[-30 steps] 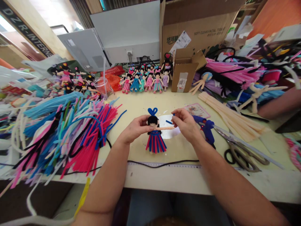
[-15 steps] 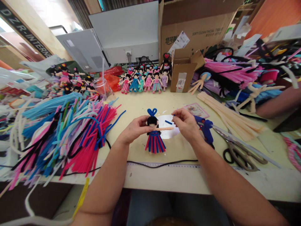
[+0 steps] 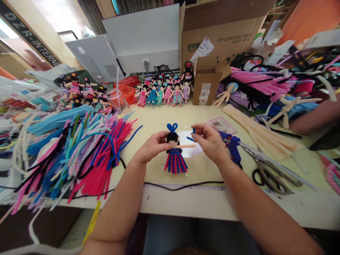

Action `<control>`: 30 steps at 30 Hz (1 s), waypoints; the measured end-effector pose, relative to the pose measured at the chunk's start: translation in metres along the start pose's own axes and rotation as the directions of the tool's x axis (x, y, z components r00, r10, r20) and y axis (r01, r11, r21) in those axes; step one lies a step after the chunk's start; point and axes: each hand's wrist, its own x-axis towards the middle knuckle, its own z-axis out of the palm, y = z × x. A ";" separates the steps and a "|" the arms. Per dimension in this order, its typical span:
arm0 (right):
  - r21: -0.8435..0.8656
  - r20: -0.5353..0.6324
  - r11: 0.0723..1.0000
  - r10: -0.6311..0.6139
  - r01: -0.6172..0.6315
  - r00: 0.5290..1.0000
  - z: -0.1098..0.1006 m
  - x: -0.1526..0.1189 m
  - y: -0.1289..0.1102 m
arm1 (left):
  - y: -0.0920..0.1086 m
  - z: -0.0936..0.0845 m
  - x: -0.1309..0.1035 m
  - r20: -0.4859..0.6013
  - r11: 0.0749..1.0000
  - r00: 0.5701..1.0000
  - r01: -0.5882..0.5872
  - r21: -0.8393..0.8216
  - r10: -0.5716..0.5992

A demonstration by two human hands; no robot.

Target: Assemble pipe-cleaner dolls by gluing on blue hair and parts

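Observation:
A small doll [image 3: 175, 156] with black hair, a blue looped bow and a blue and pink striped skirt is held upright by my left hand [image 3: 155, 146], its fingers closed at the head and shoulder. One beige arm of the doll sticks out to the right. My right hand [image 3: 208, 140] pinches a short blue piece [image 3: 193, 131] between thumb and fingertips, apart from the doll. Another short blue piece [image 3: 189, 138] lies on a white round sheet [image 3: 189, 152] between the hands. Just right of my right hand is a blue glue gun [image 3: 233, 147].
Scissors [image 3: 273, 175] and beige strips [image 3: 265, 134] lie at right. Coloured strips [image 3: 98, 156] are heaped at left. Finished dolls [image 3: 167, 92] stand at the back beside a small carton [image 3: 204, 83]. A black cable [image 3: 183, 186] crosses the front.
My right hand has shifted slightly left, and the blue piece in its pinch now points upward and shows more clearly. My left hand and the doll have hardly moved.

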 end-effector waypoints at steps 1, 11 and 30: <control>-0.018 0.003 1.000 -0.020 0.020 1.000 0.000 -0.001 -0.002 | 0.000 0.000 0.000 -0.002 1.000 1.000 0.002 -0.002 -0.002; -0.104 0.022 0.993 -0.047 0.049 0.999 0.004 -0.011 -0.019 | 0.001 0.007 -0.001 0.045 0.997 0.998 0.042 -0.059 -0.040; -0.287 0.056 0.922 -0.256 0.261 0.965 0.000 -0.016 -0.030 | -0.002 0.020 -0.001 0.115 0.999 0.993 0.033 0.006 -0.033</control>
